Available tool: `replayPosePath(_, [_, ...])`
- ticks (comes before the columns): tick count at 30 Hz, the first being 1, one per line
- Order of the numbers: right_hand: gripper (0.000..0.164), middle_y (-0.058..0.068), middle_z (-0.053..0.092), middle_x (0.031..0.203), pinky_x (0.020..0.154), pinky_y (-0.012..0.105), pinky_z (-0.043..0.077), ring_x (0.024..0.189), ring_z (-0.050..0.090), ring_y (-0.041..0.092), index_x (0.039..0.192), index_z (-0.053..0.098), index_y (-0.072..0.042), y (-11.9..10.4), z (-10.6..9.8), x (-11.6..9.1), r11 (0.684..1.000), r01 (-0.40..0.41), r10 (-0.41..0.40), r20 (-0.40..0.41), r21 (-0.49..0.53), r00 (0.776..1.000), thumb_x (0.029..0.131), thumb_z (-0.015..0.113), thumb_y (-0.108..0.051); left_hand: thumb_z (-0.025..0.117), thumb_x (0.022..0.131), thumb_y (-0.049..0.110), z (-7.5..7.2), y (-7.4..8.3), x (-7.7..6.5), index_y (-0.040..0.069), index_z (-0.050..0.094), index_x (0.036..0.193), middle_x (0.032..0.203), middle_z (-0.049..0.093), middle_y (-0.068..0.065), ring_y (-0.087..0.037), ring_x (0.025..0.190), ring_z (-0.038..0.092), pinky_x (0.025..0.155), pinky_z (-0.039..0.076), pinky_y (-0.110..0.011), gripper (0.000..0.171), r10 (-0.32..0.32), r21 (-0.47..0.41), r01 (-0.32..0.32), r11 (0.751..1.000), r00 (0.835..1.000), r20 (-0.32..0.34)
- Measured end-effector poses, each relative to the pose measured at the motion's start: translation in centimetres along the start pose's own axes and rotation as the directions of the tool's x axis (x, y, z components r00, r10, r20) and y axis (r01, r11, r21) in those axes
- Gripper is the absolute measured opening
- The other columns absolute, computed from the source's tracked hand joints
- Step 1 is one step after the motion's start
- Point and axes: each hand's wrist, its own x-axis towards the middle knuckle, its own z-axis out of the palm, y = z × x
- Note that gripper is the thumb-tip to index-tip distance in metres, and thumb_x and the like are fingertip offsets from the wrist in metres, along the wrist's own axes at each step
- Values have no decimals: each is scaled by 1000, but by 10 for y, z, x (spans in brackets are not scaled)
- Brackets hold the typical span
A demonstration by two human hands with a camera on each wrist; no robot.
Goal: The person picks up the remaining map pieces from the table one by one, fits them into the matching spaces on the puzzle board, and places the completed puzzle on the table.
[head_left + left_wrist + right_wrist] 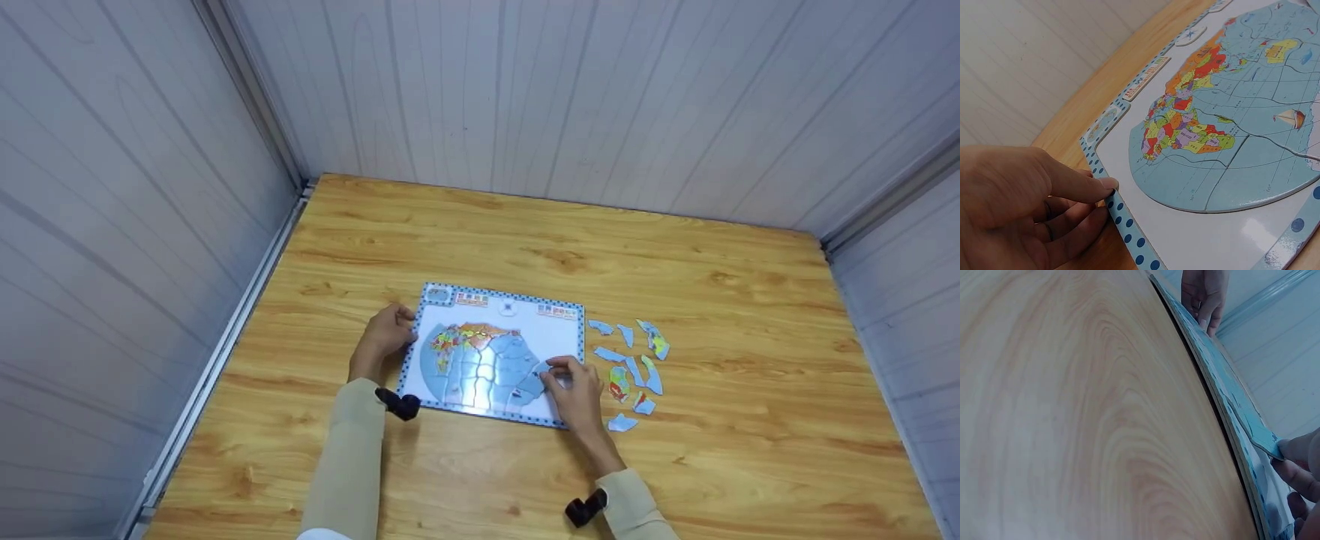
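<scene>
A world map jigsaw board [551,337] with a blue dotted border lies flat on the wooden table. Joined pieces [457,367] form the left and middle of its oval map, mostly blue sea with colourful land. My left hand [384,334] holds the board's left edge, its thumb [1107,183] on the dotted border and the other fingers curled beside the edge. Over the right part of the map, my right hand [577,390] pinches a blue puzzle piece [1266,440] between thumb and fingertips. That piece is close over the board, beside the joined pieces.
Several loose puzzle pieces [630,367] lie scattered on the table [750,375] just right of the board. White panel walls [525,97] stand behind the table and on both sides. Black wrist cameras [585,508] sit on both sleeves.
</scene>
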Motion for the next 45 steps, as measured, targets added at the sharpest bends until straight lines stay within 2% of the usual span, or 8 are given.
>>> replayPosePath(9, [17, 0, 69, 87, 89, 43, 22, 92, 47, 20, 100, 69, -13, 0, 3, 1, 998, 11, -11, -7, -59, 1000, 84, 72, -16, 59, 87, -2, 1, 0, 1, 8, 53, 118, 104, 54, -9, -23, 95, 53, 83, 45, -32, 33, 7, 11, -7, 1000, 1000, -11])
replayPosePath(16, [18, 0, 69, 85, 87, 45, 24, 92, 48, 21, 100, 71, -11, -4, 6, 1, 989, 44, -50, -37, -139, 998, 83, 73, -17, 62, 84, -4, -1, -1, 1, 3, 54, 116, 97, 53, -6, -21, 92, 51, 82, 42, -32, 34, 67, 36, -67, 997, 997, -22])
replayPosePath(23, [20, 1, 69, 88, 89, 44, 23, 94, 48, 21, 101, 71, -11, -5, 7, 2, 981, 48, -55, -35, -186, 998, 83, 73, -19, 60, 87, 0, -2, 1, 0, 7, 53, 117, 101, 53, -8, -23, 95, 52, 84, 43, -33, 32, 23, 35, -23, 999, 1000, -9])
replayPosePath(27, [20, 1, 69, 88, 88, 44, 23, 95, 48, 21, 101, 71, -12, -5, 7, 2, 979, 49, -57, -35, -200, 998, 82, 74, -20, 60, 87, 0, -1, 2, 0, 7, 53, 117, 103, 54, -9, -24, 97, 52, 86, 43, -34, 32, 15, 36, -15, 999, 1000, -10])
replayPosePath(32, [20, 0, 67, 90, 86, 43, 23, 93, 47, 22, 101, 71, -15, -6, 7, 2, 963, 50, -58, -23, -266, 998, 83, 73, -24, 60, 88, 1, -1, 2, 0, 8, 53, 117, 103, 54, -9, -23, 96, 52, 84, 43, -34, 31, 12, 45, -11, 999, 1000, -7])
replayPosePath(38, [21, 1, 64, 97, 88, 46, 21, 100, 47, 25, 102, 70, -16, -9, 7, 2, 946, 46, -52, -11, -320, 999, 84, 73, -27, 60, 88, 1, -2, 2, 1, 8, 53, 118, 103, 53, -9, -23, 95, 52, 82, 43, -33, 32, 4, 39, -4, 999, 1000, 2])
replayPosePath(45, [27, 3, 64, 101, 93, 49, 22, 100, 47, 26, 105, 67, -15, -8, 6, -2, 931, 99, -115, -25, -352, 993, 82, 75, -28, 62, 84, -4, 0, -1, 1, 2, 54, 116, 102, 54, -9, -23, 95, 52, 83, 44, -33, 35, 54, 39, -53, 998, 998, -20])
